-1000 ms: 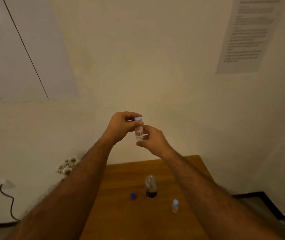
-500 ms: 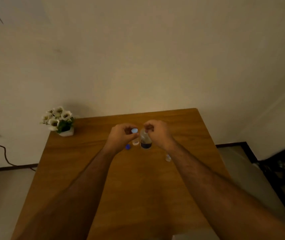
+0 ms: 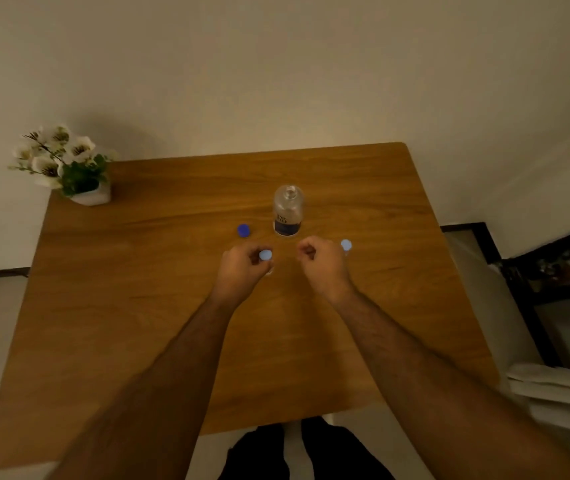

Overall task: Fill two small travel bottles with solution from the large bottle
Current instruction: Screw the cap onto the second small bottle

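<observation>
At frame centre the left hand (image 3: 242,268) pinches a small travel bottle (image 3: 266,256) by its light-blue cap. The right hand (image 3: 323,263) beside it is curled, holding nothing. Above them the uncapped large bottle (image 3: 287,211) stands upright on the wooden table (image 3: 138,306), its dark-blue cap (image 3: 243,230) to its left. A second small travel bottle (image 3: 346,245) stands right of the right hand.
</observation>
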Tool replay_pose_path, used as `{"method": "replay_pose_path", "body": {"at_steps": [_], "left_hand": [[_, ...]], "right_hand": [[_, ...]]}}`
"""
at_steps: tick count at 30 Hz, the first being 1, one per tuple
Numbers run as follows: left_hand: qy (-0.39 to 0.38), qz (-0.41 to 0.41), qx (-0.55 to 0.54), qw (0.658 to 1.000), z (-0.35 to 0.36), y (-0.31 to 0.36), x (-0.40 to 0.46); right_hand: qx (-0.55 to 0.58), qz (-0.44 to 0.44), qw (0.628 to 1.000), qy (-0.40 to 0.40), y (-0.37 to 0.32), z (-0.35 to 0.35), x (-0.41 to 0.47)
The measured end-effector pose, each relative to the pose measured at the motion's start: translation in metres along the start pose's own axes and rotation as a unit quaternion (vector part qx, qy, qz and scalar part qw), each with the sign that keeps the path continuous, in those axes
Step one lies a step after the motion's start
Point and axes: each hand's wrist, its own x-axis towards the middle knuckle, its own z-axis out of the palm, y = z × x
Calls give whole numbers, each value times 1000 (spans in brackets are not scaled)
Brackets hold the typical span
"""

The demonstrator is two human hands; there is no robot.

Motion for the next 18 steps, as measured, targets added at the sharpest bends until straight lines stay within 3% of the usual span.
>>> {"method": "replay_pose_path", "body": {"at_steps": [9,15,18], "left_hand": [[10,3,4,1000,19,-14,5],[-42,-27,-19,999,13,-18,9],[12,-25,-25,999,1,-21,21]], "right_hand": [[-7,27,1000,-7,26,23,-5],[26,25,999,18,21,20,10],[63,18,995,69,13,17,19]]}}
